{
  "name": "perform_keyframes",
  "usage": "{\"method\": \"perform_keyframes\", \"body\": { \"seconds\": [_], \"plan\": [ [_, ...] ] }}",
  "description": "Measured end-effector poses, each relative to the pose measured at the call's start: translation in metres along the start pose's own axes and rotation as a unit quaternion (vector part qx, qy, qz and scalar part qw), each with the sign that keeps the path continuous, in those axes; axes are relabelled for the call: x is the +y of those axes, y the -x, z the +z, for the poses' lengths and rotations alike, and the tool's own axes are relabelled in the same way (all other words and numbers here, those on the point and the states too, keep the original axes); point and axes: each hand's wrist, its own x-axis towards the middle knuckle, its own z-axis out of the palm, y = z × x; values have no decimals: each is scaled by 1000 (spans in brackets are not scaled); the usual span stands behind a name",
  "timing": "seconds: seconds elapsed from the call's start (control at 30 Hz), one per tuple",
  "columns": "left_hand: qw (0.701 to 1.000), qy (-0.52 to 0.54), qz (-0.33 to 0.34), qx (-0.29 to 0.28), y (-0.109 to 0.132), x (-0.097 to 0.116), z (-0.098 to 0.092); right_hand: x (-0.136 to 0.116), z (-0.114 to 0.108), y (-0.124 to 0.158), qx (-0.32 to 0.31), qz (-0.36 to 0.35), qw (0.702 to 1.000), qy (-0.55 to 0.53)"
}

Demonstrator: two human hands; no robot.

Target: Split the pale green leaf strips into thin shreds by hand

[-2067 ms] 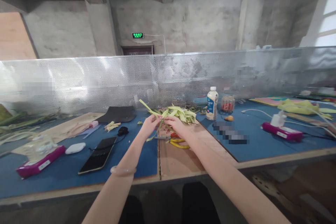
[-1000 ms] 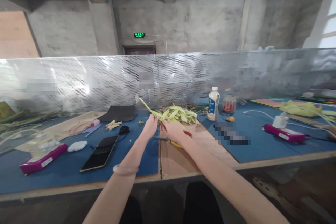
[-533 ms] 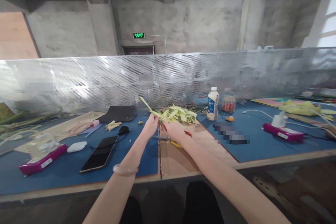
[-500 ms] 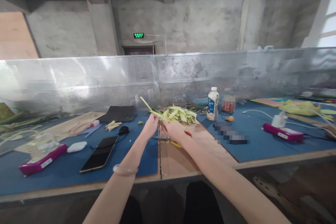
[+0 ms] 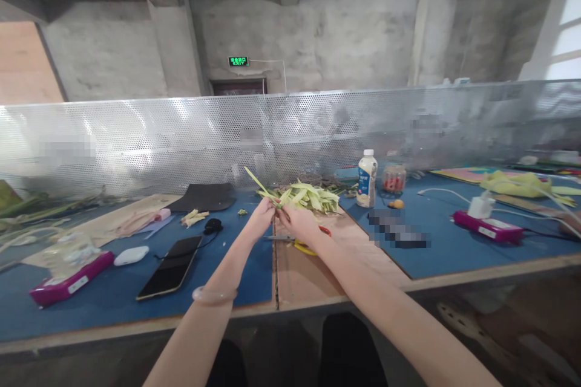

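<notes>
My left hand (image 5: 263,217) is closed on a long pale green leaf strip (image 5: 255,179), which sticks up past the fingers to the left. Close beside it, my right hand (image 5: 296,221) has its fingers pinched on the same strip; the exact grip is hidden by the hands. Just beyond both hands lies a loose pile of pale green leaf strips (image 5: 313,195). Scissors (image 5: 305,248) with red and yellow handles rest on the board under my right wrist, their blades pointing left.
A smartphone (image 5: 170,267), a white case (image 5: 131,256) and a purple power strip (image 5: 72,281) lie to the left. On the right stand a white bottle (image 5: 367,178) and a glass jar (image 5: 394,179), with another power strip (image 5: 488,228). A perforated metal screen (image 5: 204,133) runs behind.
Both hands stay close together on the leaf strip, with only slight finger movement. The strip's free end has tilted a little. The whole view has shifted slightly.
</notes>
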Motion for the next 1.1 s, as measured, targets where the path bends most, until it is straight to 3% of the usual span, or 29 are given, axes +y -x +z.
{"method": "perform_keyframes", "body": {
  "seconds": [0.33, 1.1],
  "plan": [
    [990, -79, 108, -51, -5, -14, -5, 7, 10, -8, 30, 57, 987, -145],
    [985, -113, 107, -72, -10, -24, -11, 14, 20, -12, 97, 23, 976, -193]
  ]
}}
